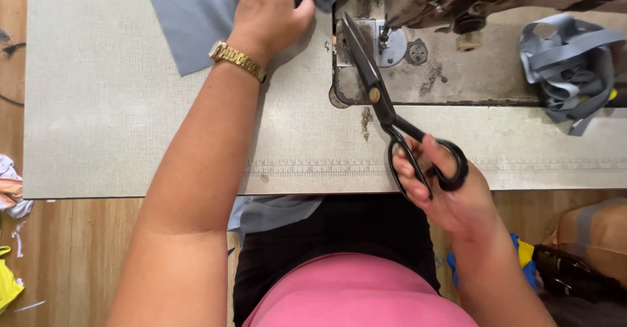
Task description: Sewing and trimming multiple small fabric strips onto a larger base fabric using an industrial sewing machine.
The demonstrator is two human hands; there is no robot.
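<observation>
Your right hand [450, 193] is closed through the loops of the black scissors [382, 102], fingers in the lower loop and thumb in the upper, so the grip is firm; the blades are shut or nearly so, and they run up and to the left from your hand, their tip lying over the metal plate [356, 85] of the sewing machine [496, 0], just beside the needle area. The long axis of the scissors therefore points away from you and slants toward your other hand.

Your left hand [271, 10] lies flat, palm down and fingers spread, pressing the grey cloth [189, 20] onto the table [117, 124]; it clasps nothing, only holds the cloth down; a gold watch [236, 59] sits on that wrist. The cloth lies up and to the left of the scissor tip, close to it but, as far as you can see here, not between the blades; the left hand is on the cloth, the right well back from it near the table's front edge, where a printed ruler strip [313, 168] runs.

A tangle of grey strips [571, 66] rests to the right on the machine bed; another fold of grey cloth [271, 213] hangs over your lap.
</observation>
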